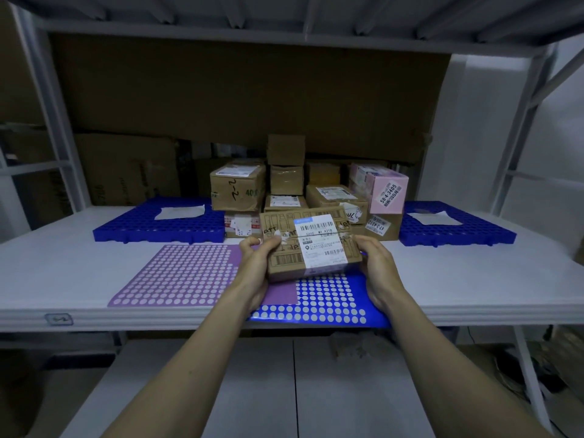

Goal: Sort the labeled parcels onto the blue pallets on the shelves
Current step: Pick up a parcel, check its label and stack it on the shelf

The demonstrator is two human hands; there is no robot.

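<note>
A flat brown parcel (pixel 311 245) with a white barcode label faces up, lifted above the shelf's front middle. My left hand (pixel 254 267) grips its left edge, thumb on top. My right hand (pixel 377 270) grips its right edge. Behind it stands a pile of several labeled parcels (pixel 286 180), brown cartons plus a pink box (pixel 387 192). One blue pallet (pixel 158 224) lies at the left and another blue pallet (pixel 456 229) at the right, each bearing a white paper sheet.
A purple dotted sheet (pixel 180 273) and a blue dotted sheet (pixel 328 305) lie flat on the white shelf (pixel 63 254) under my hands. Large cartons (pixel 123 167) and a brown board stand at the back. White shelf posts (pixel 521 128) frame both sides.
</note>
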